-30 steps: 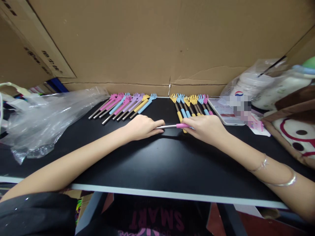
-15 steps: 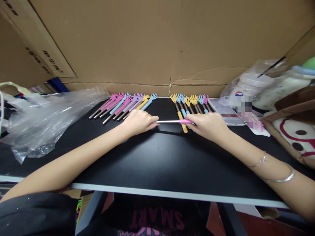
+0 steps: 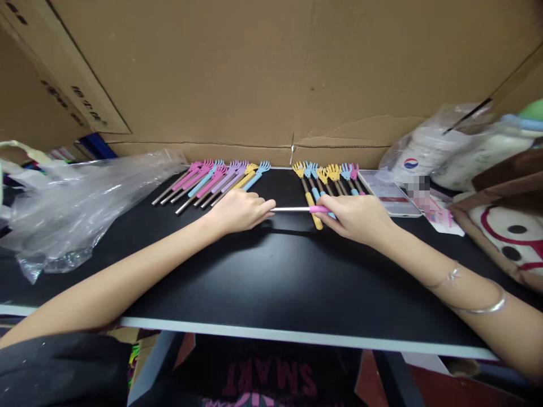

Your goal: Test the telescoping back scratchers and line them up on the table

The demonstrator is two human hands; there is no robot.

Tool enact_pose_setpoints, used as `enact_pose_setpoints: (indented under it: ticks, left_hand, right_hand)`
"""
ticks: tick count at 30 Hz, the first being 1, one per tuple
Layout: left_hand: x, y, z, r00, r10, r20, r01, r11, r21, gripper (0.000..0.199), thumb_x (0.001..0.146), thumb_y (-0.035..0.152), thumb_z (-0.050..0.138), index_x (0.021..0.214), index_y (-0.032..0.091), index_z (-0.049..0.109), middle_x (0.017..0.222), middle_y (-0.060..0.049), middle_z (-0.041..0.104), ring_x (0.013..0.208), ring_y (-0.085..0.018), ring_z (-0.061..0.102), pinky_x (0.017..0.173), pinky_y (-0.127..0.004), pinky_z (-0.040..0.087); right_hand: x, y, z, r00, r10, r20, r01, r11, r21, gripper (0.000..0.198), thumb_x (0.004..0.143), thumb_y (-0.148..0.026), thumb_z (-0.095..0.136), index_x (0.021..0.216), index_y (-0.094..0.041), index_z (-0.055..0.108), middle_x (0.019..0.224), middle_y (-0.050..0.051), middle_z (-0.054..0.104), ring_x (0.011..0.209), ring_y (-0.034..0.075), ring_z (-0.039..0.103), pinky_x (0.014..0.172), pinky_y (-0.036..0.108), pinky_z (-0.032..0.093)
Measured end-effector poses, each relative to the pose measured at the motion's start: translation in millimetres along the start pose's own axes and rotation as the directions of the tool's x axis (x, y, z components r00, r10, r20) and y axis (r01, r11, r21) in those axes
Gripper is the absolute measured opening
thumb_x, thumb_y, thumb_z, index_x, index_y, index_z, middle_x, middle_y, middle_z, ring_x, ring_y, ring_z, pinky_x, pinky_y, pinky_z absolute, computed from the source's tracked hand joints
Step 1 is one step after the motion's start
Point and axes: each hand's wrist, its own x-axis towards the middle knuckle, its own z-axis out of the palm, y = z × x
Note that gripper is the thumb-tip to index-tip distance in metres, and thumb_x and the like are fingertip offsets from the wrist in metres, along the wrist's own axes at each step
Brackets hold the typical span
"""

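Note:
A pink-handled telescopic back scratcher (image 3: pixel 297 209) stretches level between my two hands, just above the black table (image 3: pixel 271 282). My left hand (image 3: pixel 240 210) grips the end of its metal rod; my right hand (image 3: pixel 354 217) grips its pink handle. The scratcher's claw end is hidden inside a hand. Behind my left hand lies a row of extended scratchers (image 3: pixel 212 180) in pink, blue, purple and yellow. Behind my right hand lies a row of short, collapsed scratchers (image 3: pixel 326 180).
A crumpled clear plastic bag (image 3: pixel 76 206) covers the table's left side. A phone (image 3: pixel 388 192) lies flat at the right, with bagged containers (image 3: pixel 428 150) and a plush item (image 3: pixel 509 232) beyond. Cardboard (image 3: pixel 271 73) walls the back.
The scratcher has been lifted slightly off the table and its rod shows a little longer between my hands. Both hands have shifted slightly farther back on the table.

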Motion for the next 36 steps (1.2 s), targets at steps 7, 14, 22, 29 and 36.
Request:
enact_pose_setpoints:
  ticks: [7,14,22,29,36]
  left_hand:
    - [0,-2,-1,0.995,0.0,-0.095,0.007,0.997,0.076,0.03,0.095,0.034,0.044,0.071,0.018,0.054,0.056,0.001,0.057,0.055,-0.014,0.056,0.048,-0.027,0.018]
    - [0,-4,-2,0.979,0.067,-0.195,-0.034,0.986,0.164,0.03,0.094,0.033,0.046,0.069,0.018,0.052,0.054,0.002,0.054,0.053,-0.013,0.052,0.05,-0.027,0.023]
    - [0,-5,-7,0.965,0.127,-0.228,-0.07,0.968,0.243,0.033,0.096,0.027,0.041,0.067,0.019,0.052,0.053,0.002,0.052,0.054,-0.013,0.048,0.052,-0.027,0.025]
    - [1,1,-7,0.961,0.125,-0.247,-0.074,0.976,0.205,0.032,0.096,0.025,0.04,0.068,0.018,0.053,0.051,0.001,0.048,0.051,-0.013,0.046,0.051,-0.027,0.025]
    - [2,7,-7,0.978,0.077,-0.195,-0.058,0.993,0.103,0.024,0.096,0.027,0.043,0.079,0.02,0.059,0.051,0.002,0.051,0.049,-0.012,0.049,0.049,-0.026,0.025]
  right_hand:
    - [0,-2,2,1.0,0.015,0.028,-0.015,0.999,0.031,0.042,0.096,-0.046,0.03,0.082,-0.018,0.058,0.059,0.0,0.063,0.051,0.011,0.057,0.046,0.024,0.018]
    - [-2,-4,5,0.991,0.061,0.117,-0.069,0.996,0.061,0.046,0.096,-0.049,0.024,0.087,-0.019,0.058,0.061,0.001,0.065,0.052,0.013,0.058,0.047,0.025,0.019]
    - [0,-12,-2,0.972,0.07,0.223,-0.12,0.968,0.219,0.048,0.097,-0.048,0.02,0.086,-0.02,0.058,0.06,0.001,0.064,0.05,0.014,0.056,0.049,0.024,0.024]
    - [-1,-12,0,0.971,0.058,0.233,-0.105,0.975,0.194,0.049,0.096,-0.049,0.02,0.083,-0.02,0.058,0.063,0.001,0.065,0.052,0.014,0.057,0.05,0.025,0.022]
    - [-2,-9,5,0.995,0.041,0.086,-0.044,0.998,0.037,0.051,0.095,-0.052,0.025,0.081,-0.02,0.062,0.054,0.001,0.063,0.046,0.012,0.054,0.049,0.025,0.021]
